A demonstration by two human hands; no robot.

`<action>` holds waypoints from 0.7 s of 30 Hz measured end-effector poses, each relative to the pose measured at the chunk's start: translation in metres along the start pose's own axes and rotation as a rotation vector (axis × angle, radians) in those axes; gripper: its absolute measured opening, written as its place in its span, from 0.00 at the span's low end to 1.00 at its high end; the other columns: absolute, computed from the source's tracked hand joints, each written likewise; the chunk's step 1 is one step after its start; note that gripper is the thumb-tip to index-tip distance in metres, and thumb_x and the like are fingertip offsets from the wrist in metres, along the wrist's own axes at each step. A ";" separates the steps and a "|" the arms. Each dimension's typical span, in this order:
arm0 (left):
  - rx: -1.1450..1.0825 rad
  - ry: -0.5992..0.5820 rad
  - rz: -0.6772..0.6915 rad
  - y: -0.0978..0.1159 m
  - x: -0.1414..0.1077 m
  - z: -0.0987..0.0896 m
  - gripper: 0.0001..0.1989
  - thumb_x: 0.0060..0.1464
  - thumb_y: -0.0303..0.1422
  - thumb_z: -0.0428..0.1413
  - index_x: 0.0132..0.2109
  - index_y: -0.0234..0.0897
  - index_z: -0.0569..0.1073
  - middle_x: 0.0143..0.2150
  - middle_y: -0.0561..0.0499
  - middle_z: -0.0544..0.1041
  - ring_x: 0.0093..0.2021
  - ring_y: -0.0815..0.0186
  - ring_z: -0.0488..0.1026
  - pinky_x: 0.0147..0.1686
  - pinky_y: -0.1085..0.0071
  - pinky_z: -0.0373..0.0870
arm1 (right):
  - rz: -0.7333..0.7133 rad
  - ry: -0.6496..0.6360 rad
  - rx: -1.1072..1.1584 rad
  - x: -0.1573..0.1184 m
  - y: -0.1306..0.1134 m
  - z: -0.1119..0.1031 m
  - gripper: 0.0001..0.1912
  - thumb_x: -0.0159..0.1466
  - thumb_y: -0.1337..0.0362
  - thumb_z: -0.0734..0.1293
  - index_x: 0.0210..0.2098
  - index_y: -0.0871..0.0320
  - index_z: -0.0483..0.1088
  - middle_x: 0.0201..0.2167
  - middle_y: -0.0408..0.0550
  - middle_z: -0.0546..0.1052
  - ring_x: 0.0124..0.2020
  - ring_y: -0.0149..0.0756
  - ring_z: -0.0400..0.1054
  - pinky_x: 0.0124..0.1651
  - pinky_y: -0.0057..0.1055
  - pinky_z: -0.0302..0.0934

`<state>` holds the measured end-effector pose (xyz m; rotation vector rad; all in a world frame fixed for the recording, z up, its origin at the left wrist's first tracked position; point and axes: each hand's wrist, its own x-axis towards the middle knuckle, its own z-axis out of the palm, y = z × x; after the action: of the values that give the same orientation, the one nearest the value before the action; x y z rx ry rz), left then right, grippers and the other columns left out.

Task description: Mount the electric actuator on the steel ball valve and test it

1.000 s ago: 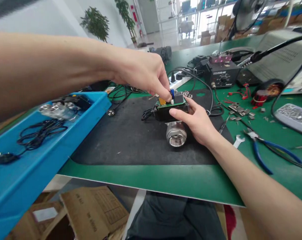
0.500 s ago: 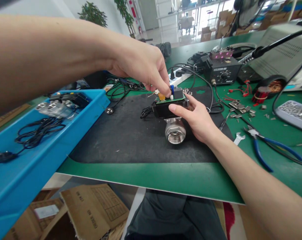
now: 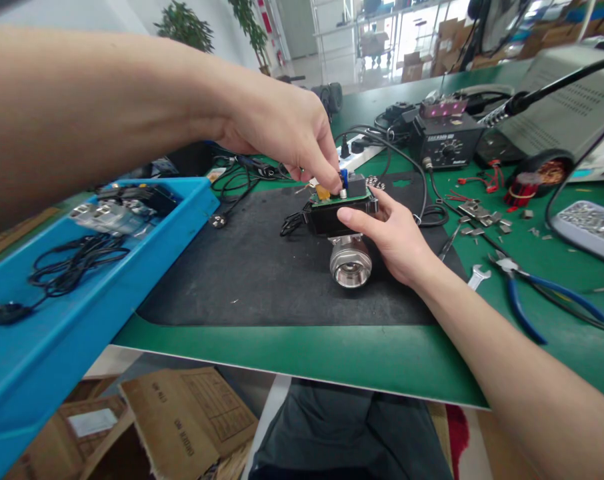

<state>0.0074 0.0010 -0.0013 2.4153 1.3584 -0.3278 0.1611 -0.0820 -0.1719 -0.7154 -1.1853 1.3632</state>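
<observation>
Still working at the board with left hand bunched, cannot tell around what; still gripping the housing in half-curled right hand; apparently unfinished.

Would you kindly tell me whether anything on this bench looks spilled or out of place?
Only the loose metal pieces stand out: they lie scattered on the green bench, right of the black mat, rather than gathered in something like the white tray.
</observation>
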 end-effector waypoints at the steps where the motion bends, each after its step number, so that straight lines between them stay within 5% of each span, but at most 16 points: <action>1: 0.006 0.006 0.001 0.000 0.000 0.000 0.18 0.45 0.49 0.66 0.40 0.44 0.86 0.29 0.56 0.78 0.31 0.69 0.68 0.30 0.72 0.61 | -0.001 0.001 -0.003 0.000 0.000 0.000 0.30 0.57 0.54 0.78 0.56 0.54 0.70 0.56 0.45 0.76 0.59 0.35 0.72 0.66 0.35 0.66; 8: 0.064 0.063 -0.006 0.001 -0.003 0.000 0.21 0.44 0.51 0.65 0.41 0.42 0.86 0.29 0.54 0.78 0.35 0.64 0.71 0.37 0.69 0.62 | 0.000 -0.004 -0.018 0.000 0.000 0.000 0.31 0.57 0.54 0.77 0.56 0.55 0.70 0.56 0.44 0.77 0.58 0.35 0.72 0.66 0.34 0.66; 21: 0.076 0.062 -0.002 0.000 -0.003 0.001 0.24 0.44 0.52 0.65 0.43 0.41 0.85 0.30 0.53 0.78 0.35 0.64 0.70 0.34 0.71 0.58 | -0.013 -0.008 -0.037 -0.001 -0.002 0.002 0.30 0.58 0.52 0.77 0.56 0.54 0.70 0.56 0.44 0.76 0.59 0.35 0.71 0.67 0.34 0.65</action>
<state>0.0059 -0.0015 -0.0016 2.5054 1.3979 -0.3130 0.1598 -0.0836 -0.1699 -0.7278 -1.2220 1.3381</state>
